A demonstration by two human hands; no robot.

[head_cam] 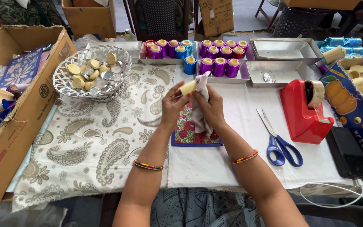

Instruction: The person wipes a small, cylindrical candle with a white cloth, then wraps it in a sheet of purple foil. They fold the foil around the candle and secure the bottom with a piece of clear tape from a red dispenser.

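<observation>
My left hand [174,102] holds a small pale yellow cylinder candle [188,87] up by its side. My right hand [210,107] grips a white cloth [200,105] pressed against the candle. Both hands hover over a floral mat with a blue border [188,130] at the middle of the table. Beyond them, metal trays [244,75] carry several candles wrapped in purple, blue and red foil [220,66].
A woven metal basket [64,86] with round candles and metal cups stands at left. A red tape dispenser [305,110], blue-handled scissors [279,141] and a black phone [349,153] lie at right. Cardboard boxes flank both sides; an empty metal tray [286,49] sits behind.
</observation>
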